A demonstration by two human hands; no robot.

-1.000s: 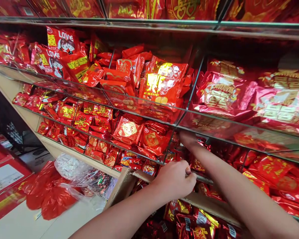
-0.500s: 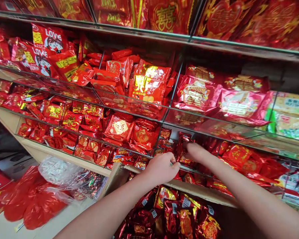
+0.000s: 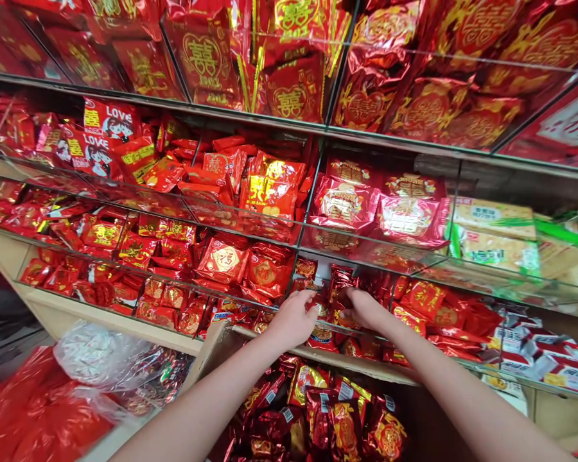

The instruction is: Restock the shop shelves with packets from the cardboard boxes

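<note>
My right hand reaches into a compartment on the lower shelf, its fingers and thumb closed about dark red foil snack packets that stand there. Beside it on the left, my left hand hovers at the shelf's front edge. Its fingers are loosely curled with a gap to the thumb, and nothing shows between them. Below both forearms, an open cardboard box holds several shiny dark red and gold packets. A small red packet lies at the back of the same compartment.
Glass dividers split the shelves into compartments of red wrapped sweets. Pink-red packets lie one shelf above, with green-and-yellow packs to their right. Clear plastic bags and a red bag sit at lower left.
The view has tilted up and shifted right, showing more of the upper shelf. My right hand's fingers now show against the dark red packets. My left hand's fingers have loosened from a tighter curl.
</note>
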